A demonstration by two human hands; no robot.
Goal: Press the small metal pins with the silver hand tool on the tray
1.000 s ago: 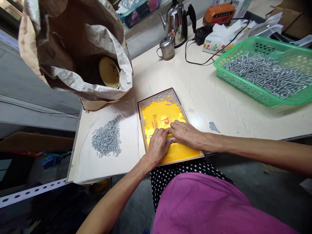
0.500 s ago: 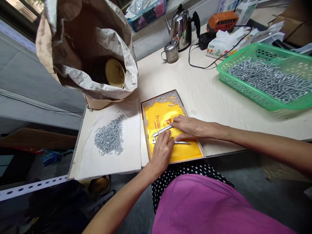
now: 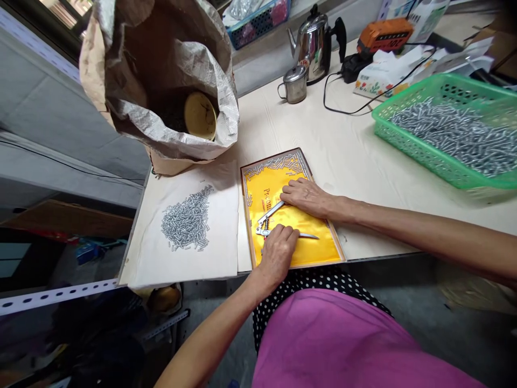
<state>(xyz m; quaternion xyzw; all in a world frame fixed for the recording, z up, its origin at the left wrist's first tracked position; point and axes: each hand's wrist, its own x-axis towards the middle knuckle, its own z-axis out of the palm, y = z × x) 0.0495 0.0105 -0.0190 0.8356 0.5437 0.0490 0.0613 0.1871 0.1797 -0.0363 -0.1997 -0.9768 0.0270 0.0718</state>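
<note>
A yellow tray (image 3: 307, 253) with a dark raised edge lies at the table's front. Small metal pins (image 3: 278, 164) are heaped along its far side. On the tray sits a silver hand tool (image 3: 267, 210), two metal arms joined at the left with a dark coil spring between them, spread in a V. My left hand (image 3: 278, 249) has its fingers curled over the lower arm. My right hand (image 3: 309, 198) grips the far end of the upper arm. A pile of loose pins (image 3: 186, 221) lies on white cloth (image 3: 218, 253) left of the tray.
A large paper sack (image 3: 157, 129) with a yellow cup (image 3: 200, 116) inside stands at the back left. To the right is a green basket (image 3: 424, 167) full of metal pieces. A lidded metal mug (image 3: 295, 85), a kettle (image 3: 317, 46) and a black cable (image 3: 343, 111) sit behind.
The tool's arms stand farther apart, with its spring now showing. My right hand has moved away from the left hand, and the whole view has shifted slightly.
</note>
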